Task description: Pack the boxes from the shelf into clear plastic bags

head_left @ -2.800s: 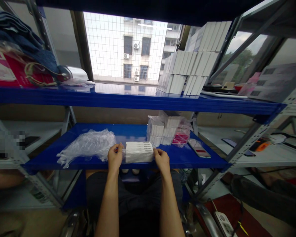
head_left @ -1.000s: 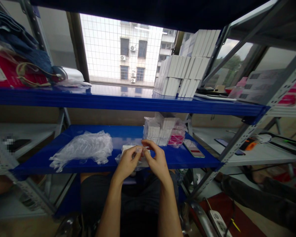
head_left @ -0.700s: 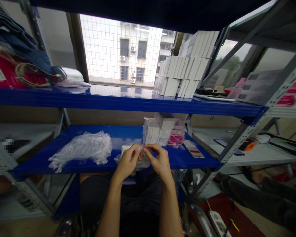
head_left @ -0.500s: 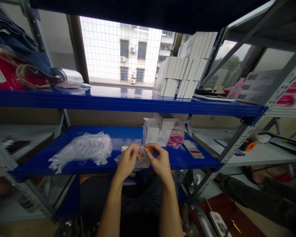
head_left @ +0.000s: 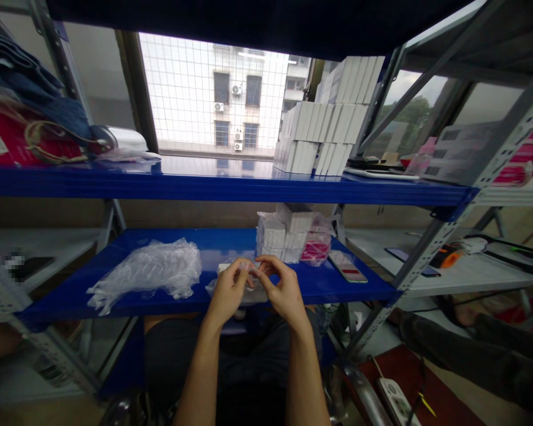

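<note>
Over the front of the blue lower shelf [head_left: 224, 236], my left hand [head_left: 226, 291] and my right hand [head_left: 285, 287] nearly meet at the fingertips. Both are closed in a pinch on a clear plastic bag [head_left: 256, 294], which hangs between and below them. Behind the left fingers a small white piece [head_left: 222, 268] peeks out, too covered to identify. To the left lies a heap of crumpled clear plastic bags [head_left: 155, 269]. Just beyond my right hand stand small white boxes [head_left: 273, 234] in clear plastic, beside a pink packet [head_left: 315, 247].
A phone [head_left: 347, 267] lies near the shelf's right end. The upper shelf's blue edge [head_left: 195, 188] crosses above my hands and carries stacked white boxes [head_left: 311, 121]. Metal posts [head_left: 444, 231] flank the workspace. A power strip [head_left: 397, 399] rests low on the right.
My right hand has shifted slightly left, bringing its fingertips closer to those of my left hand at the bag. My left hand stays nearly in place.
</note>
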`<state>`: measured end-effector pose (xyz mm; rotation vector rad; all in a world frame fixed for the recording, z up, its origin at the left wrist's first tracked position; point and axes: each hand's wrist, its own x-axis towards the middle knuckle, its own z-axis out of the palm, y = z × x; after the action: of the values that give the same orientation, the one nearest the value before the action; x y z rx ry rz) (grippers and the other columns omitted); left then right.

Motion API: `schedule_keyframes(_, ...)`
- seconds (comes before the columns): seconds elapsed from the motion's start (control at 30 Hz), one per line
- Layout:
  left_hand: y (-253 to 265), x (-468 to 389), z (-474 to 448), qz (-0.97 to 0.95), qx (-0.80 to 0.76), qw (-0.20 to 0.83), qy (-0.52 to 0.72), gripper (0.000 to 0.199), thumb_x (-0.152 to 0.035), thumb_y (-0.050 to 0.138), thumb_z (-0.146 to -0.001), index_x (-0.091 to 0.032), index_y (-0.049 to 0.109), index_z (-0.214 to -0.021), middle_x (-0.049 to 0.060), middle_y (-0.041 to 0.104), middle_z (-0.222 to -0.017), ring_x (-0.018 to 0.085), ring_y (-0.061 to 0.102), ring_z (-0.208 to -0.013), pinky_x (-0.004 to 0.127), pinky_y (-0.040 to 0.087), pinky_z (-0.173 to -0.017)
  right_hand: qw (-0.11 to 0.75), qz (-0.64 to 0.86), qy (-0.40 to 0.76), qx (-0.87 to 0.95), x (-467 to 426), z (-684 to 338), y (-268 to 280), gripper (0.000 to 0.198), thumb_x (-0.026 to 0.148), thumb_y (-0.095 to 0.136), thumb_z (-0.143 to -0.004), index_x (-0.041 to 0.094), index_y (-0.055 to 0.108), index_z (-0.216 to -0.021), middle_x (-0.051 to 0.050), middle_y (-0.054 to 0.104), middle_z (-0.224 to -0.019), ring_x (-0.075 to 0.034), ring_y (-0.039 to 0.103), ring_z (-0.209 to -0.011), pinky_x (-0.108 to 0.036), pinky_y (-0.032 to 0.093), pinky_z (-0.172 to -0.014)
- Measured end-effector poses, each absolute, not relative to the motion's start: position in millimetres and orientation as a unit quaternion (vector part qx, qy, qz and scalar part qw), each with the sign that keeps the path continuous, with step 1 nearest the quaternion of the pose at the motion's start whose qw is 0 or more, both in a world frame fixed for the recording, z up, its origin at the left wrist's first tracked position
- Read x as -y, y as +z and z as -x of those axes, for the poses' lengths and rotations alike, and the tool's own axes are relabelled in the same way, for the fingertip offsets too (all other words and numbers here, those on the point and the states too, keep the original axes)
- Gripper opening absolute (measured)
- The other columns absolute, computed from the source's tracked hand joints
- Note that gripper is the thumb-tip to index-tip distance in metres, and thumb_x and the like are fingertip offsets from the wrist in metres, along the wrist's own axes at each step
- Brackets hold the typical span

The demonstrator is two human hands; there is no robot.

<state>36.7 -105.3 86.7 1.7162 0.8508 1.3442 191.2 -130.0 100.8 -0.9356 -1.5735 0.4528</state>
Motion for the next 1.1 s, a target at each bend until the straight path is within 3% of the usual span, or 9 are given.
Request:
schedule_keyframes(0.17,86,104,-36,-0.643,-0.347,0.399,0.554,0.027,-0.042,0.058,-0.097,-0.019,0.065,-0.11,0.002,0.071,-0.08,0.017,0.069,-0.073,0.026,0.053,-0.07,0.572,0.392,0.236,0.681,132,-191,102,0.029,0.021,0.066,-0.087,0.022,0.066,-0.116,0.0,0.071,-0.082,-0.017,0.067,-0.075,-0.029,0.053,-0.075)
schedule_keyframes(0.3,88,105,-33,-0.655,-0.347,0.369,0.561,0.017,-0.031,0.068,-0.089,-0.02,0.068,-0.101,0.004,0.075,-0.098,0.019,0.073,-0.092,0.028,0.055,-0.083,0.552,0.403,0.266,0.68,130,-189,97,0.034,0.02,0.068,-0.083,0.023,0.064,-0.117,0.002,0.072,-0.076,-0.016,0.068,-0.07,-0.028,0.052,-0.073)
schedule_keyframes(0.53,95,111,-23,-0.735,-0.374,0.258,0.503,0.013,-0.021,0.067,-0.087,-0.023,0.074,-0.097,0.003,0.077,-0.102,0.021,0.072,-0.099,0.032,0.053,-0.093,0.575,0.475,0.181,0.641,116,-183,81,0.029,0.02,0.071,-0.076,0.023,0.063,-0.104,0.004,0.067,-0.067,-0.016,0.062,-0.059,-0.026,0.047,-0.06)
schedule_keyframes(0.6,98,113,-21,-0.747,-0.375,0.24,0.494,0.015,-0.018,0.066,-0.087,-0.023,0.075,-0.098,0.003,0.077,-0.102,0.021,0.071,-0.099,0.033,0.053,-0.093,0.578,0.481,0.117,0.649,113,-184,79,0.03,0.021,0.072,-0.076,0.022,0.066,-0.106,0.002,0.067,-0.072,-0.018,0.062,-0.065,-0.029,0.05,-0.065)
schedule_keyframes(0.77,102,116,-22,-0.753,-0.375,0.213,0.497,0.015,-0.017,0.065,-0.087,-0.024,0.076,-0.095,0.003,0.078,-0.1,0.022,0.072,-0.098,0.035,0.053,-0.094,0.555,0.421,0.075,0.714,111,-188,76,0.036,0.02,0.065,-0.085,0.024,0.07,-0.12,-0.009,0.072,-0.119,-0.026,0.065,-0.115,-0.04,0.05,-0.102)
schedule_keyframes(0.9,101,116,-26,-0.74,-0.375,0.212,0.517,0.015,-0.015,0.066,-0.085,-0.023,0.076,-0.092,0.003,0.079,-0.098,0.023,0.073,-0.095,0.035,0.054,-0.092,0.542,0.432,0.139,0.707,108,-186,68,0.034,0.021,0.057,-0.092,0.023,0.07,-0.123,-0.008,0.074,-0.122,-0.025,0.069,-0.114,-0.041,0.051,-0.103)
schedule_keyframes(1.1,100,114,-28,-0.745,-0.376,0.203,0.513,0.016,-0.016,0.065,-0.085,-0.024,0.075,-0.096,0.004,0.079,-0.1,0.023,0.072,-0.097,0.036,0.053,-0.093,0.552,0.451,0.148,0.685,105,-183,62,0.035,0.021,0.054,-0.091,0.022,0.073,-0.121,-0.008,0.076,-0.121,-0.025,0.07,-0.113,-0.04,0.052,-0.103)
